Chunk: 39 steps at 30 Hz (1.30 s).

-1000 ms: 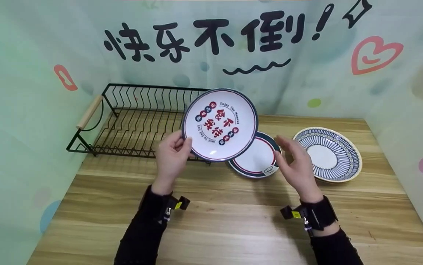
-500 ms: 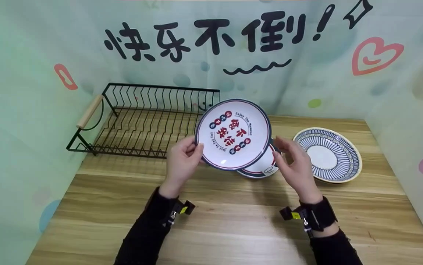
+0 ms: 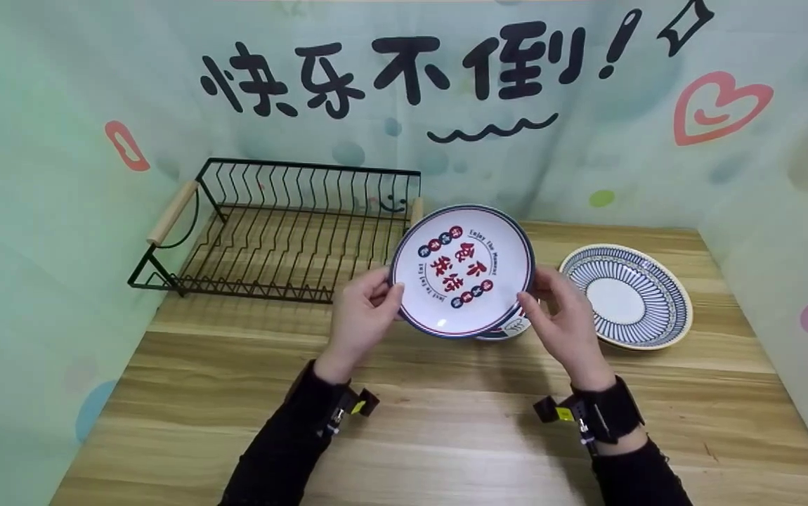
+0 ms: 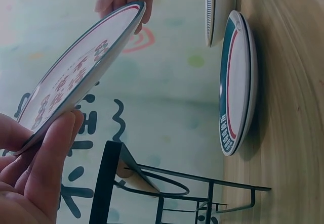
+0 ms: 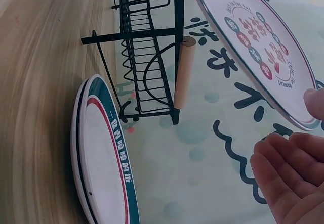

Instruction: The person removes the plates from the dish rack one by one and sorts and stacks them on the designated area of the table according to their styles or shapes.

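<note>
A round white plate [image 3: 471, 274] with red lettering and a dark blue rim is held up above the table, tilted. My left hand [image 3: 362, 316] pinches its left edge, thumb on the face and fingers beneath. At the opposite edge, my right hand [image 3: 565, 330] has its thumb over the rim and fingers behind it. Below lies a green-and-red-rimmed plate [image 4: 235, 82], mostly covered in the head view. Its side shows a dark line in both wrist views; I cannot tell whether it is a stack.
A black wire dish rack [image 3: 313, 166] with wooden handles [image 3: 173, 213] stands at the back left. To the right sits a blue-patterned oval dish [image 3: 615, 299] on the wooden table [image 3: 446, 443]. A printed cloth backdrop [image 3: 348, 133] surrounds the table.
My left hand has brought the lettered plate rightward and lower, away from the rack and over the plate on the table. Its right edge now meets my right hand, which barely moved.
</note>
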{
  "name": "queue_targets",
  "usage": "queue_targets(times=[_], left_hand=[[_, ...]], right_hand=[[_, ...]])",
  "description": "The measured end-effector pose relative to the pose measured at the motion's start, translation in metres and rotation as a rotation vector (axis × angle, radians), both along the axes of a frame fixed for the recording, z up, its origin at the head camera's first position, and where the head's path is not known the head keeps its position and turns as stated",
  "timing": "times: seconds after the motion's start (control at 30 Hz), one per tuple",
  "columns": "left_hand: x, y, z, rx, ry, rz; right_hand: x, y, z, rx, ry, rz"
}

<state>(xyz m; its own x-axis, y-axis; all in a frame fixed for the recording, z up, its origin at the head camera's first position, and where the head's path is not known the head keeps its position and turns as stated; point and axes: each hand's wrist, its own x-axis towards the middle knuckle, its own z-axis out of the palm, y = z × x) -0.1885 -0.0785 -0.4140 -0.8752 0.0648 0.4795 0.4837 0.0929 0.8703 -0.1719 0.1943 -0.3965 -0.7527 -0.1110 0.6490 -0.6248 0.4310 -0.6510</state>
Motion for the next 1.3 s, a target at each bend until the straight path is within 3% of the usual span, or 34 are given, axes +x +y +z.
queue_targets(times=[0.4,0.8,1.13,1.3], left_hand=[[0.001,0.004,-0.002,-0.019,-0.003,-0.029],[0.000,0.005,-0.005,-0.040,0.004,-0.047],[0.000,0.007,-0.003,-0.086,-0.044,-0.010],[0.001,0.007,-0.002,-0.088,-0.075,-0.023]], right_hand=[[-0.017,0.014,-0.029,-0.030,-0.034,-0.037],[-0.016,0.016,-0.030,-0.007,-0.064,-0.076],[-0.015,0.018,-0.029,0.006,-0.124,-0.107],[-0.015,0.017,-0.027,-0.026,-0.169,-0.101]])
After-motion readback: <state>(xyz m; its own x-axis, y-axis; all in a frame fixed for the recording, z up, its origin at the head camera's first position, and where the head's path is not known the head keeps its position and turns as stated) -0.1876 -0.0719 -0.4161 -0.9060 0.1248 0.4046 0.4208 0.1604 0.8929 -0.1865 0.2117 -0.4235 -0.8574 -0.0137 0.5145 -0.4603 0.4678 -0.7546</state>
